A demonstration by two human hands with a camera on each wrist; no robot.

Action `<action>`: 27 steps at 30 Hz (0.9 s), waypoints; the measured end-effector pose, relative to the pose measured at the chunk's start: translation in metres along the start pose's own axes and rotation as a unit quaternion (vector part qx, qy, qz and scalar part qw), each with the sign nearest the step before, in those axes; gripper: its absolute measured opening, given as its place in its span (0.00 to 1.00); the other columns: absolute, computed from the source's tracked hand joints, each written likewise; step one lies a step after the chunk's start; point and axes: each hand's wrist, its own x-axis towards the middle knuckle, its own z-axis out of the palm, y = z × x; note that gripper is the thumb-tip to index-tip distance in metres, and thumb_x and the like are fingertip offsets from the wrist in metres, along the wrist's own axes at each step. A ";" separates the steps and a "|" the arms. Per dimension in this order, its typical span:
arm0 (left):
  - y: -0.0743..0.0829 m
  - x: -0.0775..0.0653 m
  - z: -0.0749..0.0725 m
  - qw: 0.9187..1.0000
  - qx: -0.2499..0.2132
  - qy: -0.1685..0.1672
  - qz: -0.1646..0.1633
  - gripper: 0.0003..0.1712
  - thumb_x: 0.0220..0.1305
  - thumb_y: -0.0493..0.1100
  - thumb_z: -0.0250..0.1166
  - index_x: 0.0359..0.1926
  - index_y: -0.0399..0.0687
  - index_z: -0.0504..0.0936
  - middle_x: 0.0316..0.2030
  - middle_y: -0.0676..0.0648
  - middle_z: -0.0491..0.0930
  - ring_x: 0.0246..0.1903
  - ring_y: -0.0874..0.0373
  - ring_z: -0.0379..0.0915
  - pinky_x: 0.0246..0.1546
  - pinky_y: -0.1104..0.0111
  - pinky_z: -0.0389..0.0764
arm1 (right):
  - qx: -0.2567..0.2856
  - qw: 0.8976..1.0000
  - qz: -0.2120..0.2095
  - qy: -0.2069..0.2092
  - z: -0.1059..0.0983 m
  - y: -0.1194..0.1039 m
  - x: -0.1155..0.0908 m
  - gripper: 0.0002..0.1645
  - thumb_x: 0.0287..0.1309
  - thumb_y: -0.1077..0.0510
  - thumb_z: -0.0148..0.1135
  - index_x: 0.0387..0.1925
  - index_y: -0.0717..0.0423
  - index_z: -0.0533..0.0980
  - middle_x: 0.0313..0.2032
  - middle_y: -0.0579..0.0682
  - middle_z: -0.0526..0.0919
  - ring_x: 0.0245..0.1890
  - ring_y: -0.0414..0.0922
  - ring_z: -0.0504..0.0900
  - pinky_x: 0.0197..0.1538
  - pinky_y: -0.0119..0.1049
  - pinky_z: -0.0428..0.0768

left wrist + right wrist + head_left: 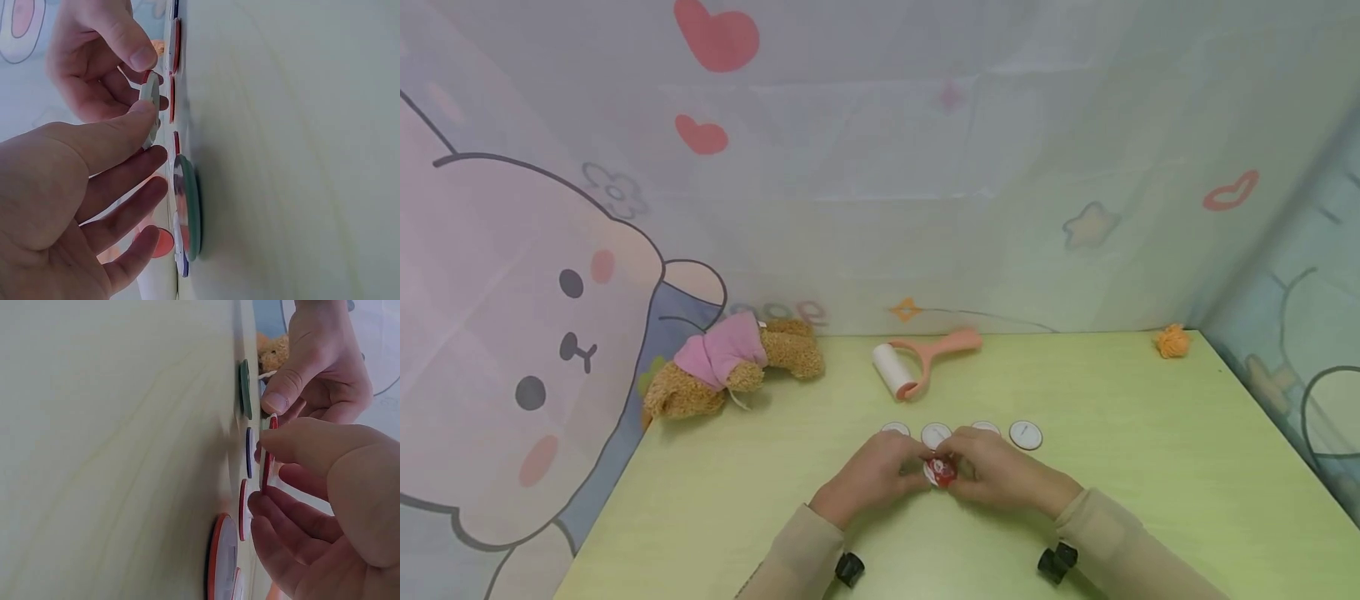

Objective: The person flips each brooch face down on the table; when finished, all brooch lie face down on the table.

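Just above the table, a red and white round disc (940, 472) is held up between both hands. My left hand (876, 473) pinches one edge of it between thumb and fingers. On the opposite edge, the thumb and fingers of my right hand (1003, 471) grip it too. Seen edge-on in the left wrist view, the disc (150, 103) has a pale face towards the left thumb. From the right wrist, its red rim (270, 453) shows. Behind the hands lie several white-faced round discs (1026, 434) in a row, some partly hidden by the fingers.
A lint roller (893, 372) with an orange handle lies behind the discs. The teddy bear (730, 362) in pink rests at the back left, an orange fuzzy ball (1172, 342) at the back right. Flat near the hands are a green-edged disc (194, 209) and an orange-edged disc (223, 559).
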 end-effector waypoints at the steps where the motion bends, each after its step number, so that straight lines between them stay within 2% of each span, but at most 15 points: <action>1: 0.000 0.000 0.000 1.000 -0.001 0.000 -0.003 0.18 0.61 0.44 0.79 0.53 0.51 0.91 0.41 0.56 0.90 0.36 0.62 0.79 0.42 0.71 0.78 | 0.000 1.000 -0.002 0.004 -0.001 0.000 0.000 0.16 0.59 0.59 0.76 0.49 0.52 0.84 0.41 0.41 0.84 0.40 0.39 0.80 0.46 0.32 0.80; 7: -0.001 -0.001 -0.002 1.000 -0.009 -0.002 -0.015 0.18 0.62 0.43 0.78 0.54 0.50 0.91 0.42 0.55 0.89 0.38 0.61 0.80 0.45 0.70 0.80 | 0.031 0.999 -0.002 0.014 -0.003 0.001 -0.001 0.15 0.60 0.60 0.75 0.48 0.52 0.84 0.44 0.43 0.85 0.44 0.40 0.83 0.48 0.37 0.82; 12: -0.002 -0.001 -0.002 1.000 -0.007 -0.001 -0.007 0.17 0.63 0.43 0.77 0.53 0.49 0.90 0.44 0.55 0.90 0.39 0.62 0.81 0.47 0.69 0.81 | 0.080 0.997 0.009 0.014 -0.002 0.003 -0.002 0.14 0.62 0.62 0.74 0.48 0.54 0.83 0.46 0.46 0.85 0.45 0.41 0.86 0.43 0.32 0.86; 16: -0.003 -0.002 -0.001 1.000 -0.004 -0.001 -0.002 0.17 0.64 0.42 0.76 0.54 0.48 0.90 0.44 0.54 0.89 0.40 0.63 0.80 0.49 0.68 0.81 | 0.097 0.995 -0.003 0.027 -0.001 0.005 -0.003 0.11 0.63 0.62 0.74 0.46 0.53 0.83 0.44 0.45 0.86 0.44 0.40 0.86 0.43 0.32 0.87; 21: -0.003 -0.002 -0.001 1.000 0.003 0.005 0.002 0.14 0.66 0.41 0.74 0.53 0.47 0.90 0.43 0.53 0.89 0.38 0.65 0.79 0.48 0.68 0.82 | 0.078 0.995 -0.031 0.046 -0.001 0.007 -0.004 0.09 0.64 0.62 0.73 0.45 0.50 0.85 0.43 0.41 0.87 0.45 0.39 0.84 0.44 0.34 0.86; 27: -0.002 -0.003 -0.002 1.000 0.010 0.015 0.020 0.11 0.70 0.41 0.71 0.51 0.48 0.91 0.41 0.53 0.90 0.36 0.65 0.80 0.46 0.69 0.82 | 0.092 0.995 -0.009 0.043 -0.002 0.007 -0.007 0.09 0.67 0.63 0.70 0.47 0.50 0.86 0.44 0.41 0.88 0.44 0.37 0.85 0.45 0.32 0.86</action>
